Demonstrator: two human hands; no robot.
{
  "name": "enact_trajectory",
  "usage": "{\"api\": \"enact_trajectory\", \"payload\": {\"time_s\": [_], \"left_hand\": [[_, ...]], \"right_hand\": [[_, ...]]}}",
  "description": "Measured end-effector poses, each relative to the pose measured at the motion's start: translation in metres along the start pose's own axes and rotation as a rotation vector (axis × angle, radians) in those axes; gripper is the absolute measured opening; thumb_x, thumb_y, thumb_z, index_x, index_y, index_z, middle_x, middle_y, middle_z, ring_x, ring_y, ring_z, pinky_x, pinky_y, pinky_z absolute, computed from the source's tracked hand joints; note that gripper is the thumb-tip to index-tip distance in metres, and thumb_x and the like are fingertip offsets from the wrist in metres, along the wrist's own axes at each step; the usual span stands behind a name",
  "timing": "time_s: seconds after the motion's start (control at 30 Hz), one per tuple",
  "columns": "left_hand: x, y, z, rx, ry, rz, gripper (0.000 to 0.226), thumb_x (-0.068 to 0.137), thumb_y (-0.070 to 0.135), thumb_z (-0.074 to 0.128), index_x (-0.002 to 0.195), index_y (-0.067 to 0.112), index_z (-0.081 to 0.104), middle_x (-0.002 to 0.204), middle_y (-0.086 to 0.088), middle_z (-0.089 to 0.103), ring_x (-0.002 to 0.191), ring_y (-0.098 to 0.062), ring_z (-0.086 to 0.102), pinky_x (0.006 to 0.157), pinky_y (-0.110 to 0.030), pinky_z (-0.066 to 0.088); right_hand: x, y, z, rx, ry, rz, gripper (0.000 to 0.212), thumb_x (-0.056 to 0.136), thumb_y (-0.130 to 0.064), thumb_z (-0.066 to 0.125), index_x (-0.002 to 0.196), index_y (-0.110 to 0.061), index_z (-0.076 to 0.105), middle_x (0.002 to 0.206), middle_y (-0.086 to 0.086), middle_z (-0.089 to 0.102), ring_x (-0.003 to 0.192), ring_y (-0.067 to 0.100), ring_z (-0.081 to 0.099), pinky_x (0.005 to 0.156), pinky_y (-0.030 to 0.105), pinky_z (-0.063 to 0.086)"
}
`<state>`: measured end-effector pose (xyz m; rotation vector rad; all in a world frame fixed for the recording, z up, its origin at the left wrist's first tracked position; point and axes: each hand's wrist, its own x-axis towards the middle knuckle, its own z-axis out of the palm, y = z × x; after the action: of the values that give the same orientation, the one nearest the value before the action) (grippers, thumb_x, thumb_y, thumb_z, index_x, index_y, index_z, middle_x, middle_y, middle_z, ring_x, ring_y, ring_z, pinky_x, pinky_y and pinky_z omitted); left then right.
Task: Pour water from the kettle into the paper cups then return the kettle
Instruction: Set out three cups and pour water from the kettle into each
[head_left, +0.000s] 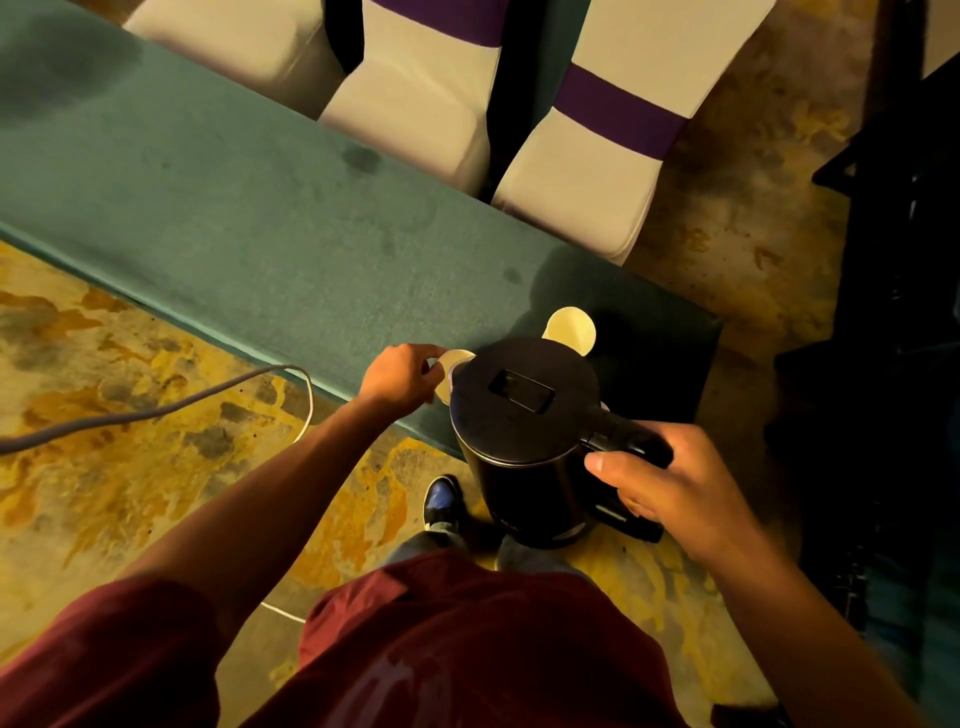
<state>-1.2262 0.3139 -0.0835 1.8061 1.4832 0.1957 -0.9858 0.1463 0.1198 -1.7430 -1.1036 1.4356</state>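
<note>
A long green desk (218, 208) crosses the view, with white chairs (415, 104) banded in purple behind it. A grey cable (156, 413) trails over the mottled yellow floor (104, 493).

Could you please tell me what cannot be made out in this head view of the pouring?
- Water level in the near paper cup: the kettle covers most of it.
- Any water stream: the kettle's lid hides the spout.
- Far paper cup: contents too dim.
- Right hand fingers: wrapped under the handle.
- Left hand fingertips: behind the near cup.

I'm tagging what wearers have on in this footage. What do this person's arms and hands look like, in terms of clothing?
Both forearms are bare, with no gloves on the left hand or right hand. No watch, ring or wristband shows. Dark red short sleeves cover the upper arms.
</note>
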Motion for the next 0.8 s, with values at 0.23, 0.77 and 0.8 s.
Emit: {"api": "enact_trajectory", "payload": {"time_s": [0.23,0.77,0.8], "left_hand": [[-0.002,-0.002,-0.002,0.006,-0.035,0.015,0.03,0.093,0.027,0.055,0.116,0.028,0.073,0.049,0.012,0.063,0.052,0.003,0.063,0.052,-0.019,0.044],[-0.005,0.004,0.001,0.017,-0.07,0.064,0.031,0.092,0.021,0.055,0.115,0.025,0.075,0.06,0.001,0.073,0.06,-0.011,0.07,0.062,-0.027,0.054],[-0.005,0.004,0.001,0.019,-0.072,0.064,0.031,0.091,0.022,0.055,0.115,0.025,0.075,0.06,0.002,0.073,0.058,-0.01,0.069,0.061,-0.025,0.052]], "right_hand": [[-0.003,0.014,0.01,0.017,0.018,0.063,0.045,0.091,-0.014,0.076,0.053,-0.034,0.065,0.042,-0.01,0.045,0.037,0.0,0.043,0.041,0.016,0.034],[-0.011,0.041,0.041,-0.002,0.12,0.1,0.051,0.092,-0.006,0.073,0.05,-0.033,0.062,0.043,-0.016,0.053,0.042,-0.004,0.052,0.045,0.011,0.038],[-0.011,0.041,0.041,-0.012,0.128,0.101,0.051,0.092,-0.007,0.073,0.049,-0.032,0.06,0.043,-0.015,0.052,0.042,-0.003,0.05,0.046,0.012,0.037]]}}
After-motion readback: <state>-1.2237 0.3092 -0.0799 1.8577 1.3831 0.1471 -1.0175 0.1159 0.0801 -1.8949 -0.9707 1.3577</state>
